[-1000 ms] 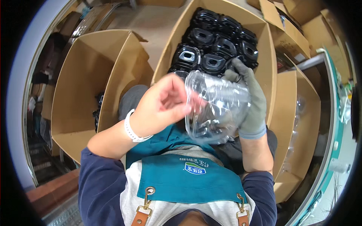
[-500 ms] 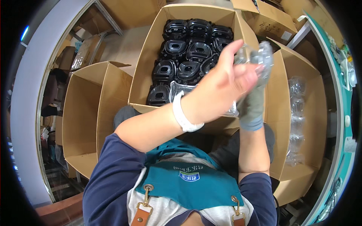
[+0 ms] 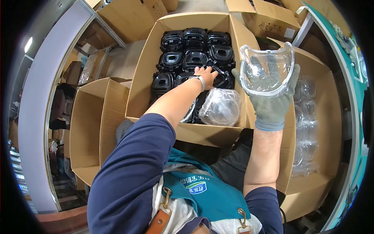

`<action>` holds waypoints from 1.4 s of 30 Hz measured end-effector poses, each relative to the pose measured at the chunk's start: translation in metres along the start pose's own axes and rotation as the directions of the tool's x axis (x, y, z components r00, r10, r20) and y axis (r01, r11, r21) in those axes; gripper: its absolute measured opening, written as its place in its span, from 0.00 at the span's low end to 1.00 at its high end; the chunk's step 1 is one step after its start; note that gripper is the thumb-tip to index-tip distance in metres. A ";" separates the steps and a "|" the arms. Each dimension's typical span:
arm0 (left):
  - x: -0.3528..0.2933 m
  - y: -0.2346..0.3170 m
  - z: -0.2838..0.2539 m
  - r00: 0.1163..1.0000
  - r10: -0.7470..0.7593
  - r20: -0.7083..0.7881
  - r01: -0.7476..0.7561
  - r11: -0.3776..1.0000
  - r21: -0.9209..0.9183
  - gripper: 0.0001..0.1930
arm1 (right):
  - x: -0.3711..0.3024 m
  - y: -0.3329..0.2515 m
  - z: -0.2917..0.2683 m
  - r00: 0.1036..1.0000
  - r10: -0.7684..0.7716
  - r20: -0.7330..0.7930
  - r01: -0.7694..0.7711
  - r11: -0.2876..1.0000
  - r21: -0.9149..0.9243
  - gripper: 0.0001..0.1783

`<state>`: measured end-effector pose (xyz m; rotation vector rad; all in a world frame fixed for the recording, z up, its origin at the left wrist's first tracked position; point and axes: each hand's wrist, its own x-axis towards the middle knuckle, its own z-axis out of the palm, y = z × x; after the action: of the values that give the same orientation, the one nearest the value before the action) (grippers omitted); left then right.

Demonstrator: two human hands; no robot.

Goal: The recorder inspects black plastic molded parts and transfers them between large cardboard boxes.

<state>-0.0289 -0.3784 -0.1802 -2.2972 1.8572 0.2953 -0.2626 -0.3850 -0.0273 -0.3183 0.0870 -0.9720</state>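
My gloved right hand (image 3: 272,93) holds up a clear curved plastic visor (image 3: 269,66) beside the right wall of the big carton. The grey glove's fingers show through the clear plastic. Bare, with a pale band at the wrist, my left hand (image 3: 207,77) reaches into that carton (image 3: 140,85). Its fingers are spread over the black moulded plastic parts (image 3: 195,59), which sit in rows; whether they touch one cannot be told. At the carton's near right corner lies another clear plastic piece (image 3: 221,108), on top of the black parts.
To the right, a second open carton (image 3: 325,128) has stacked clear plastic pieces (image 3: 307,130) along its inside. An open carton (image 3: 87,128) stands at the left. Further cartons (image 3: 269,19) are at the back. A teal-topped table (image 3: 350,89) runs along the right edge.
My hands have come apart. The left has moved down into the carton among the black parts. The right has turned palm up, with the clear visor in it.
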 end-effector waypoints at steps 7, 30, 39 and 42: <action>-0.005 -0.026 -0.008 0.972 -0.166 -0.166 0.023 0.771 -0.636 0.26 | 0.003 -0.001 0.001 0.982 -0.065 0.178 0.125 0.927 -0.354 0.35; -0.239 0.030 -0.091 0.818 -0.253 -0.517 -0.575 -0.331 -0.748 0.41 | -0.066 0.126 0.026 0.879 -0.142 0.456 0.455 0.539 -0.709 0.46; -0.240 0.017 -0.087 0.708 -0.298 -0.640 -0.588 0.252 -0.768 0.47 | -0.059 0.114 0.025 0.924 0.084 0.374 0.215 0.693 -0.688 0.45; -0.242 0.027 -0.084 0.745 -0.305 -0.593 -0.585 0.130 -0.801 0.47 | -0.055 0.114 0.017 0.870 0.206 0.447 0.170 0.727 -0.665 0.38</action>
<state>-0.1009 -0.1769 -0.0358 -3.3460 2.8608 1.3476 -0.1993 -0.2765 -0.0492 -1.2633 -0.0247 -0.7746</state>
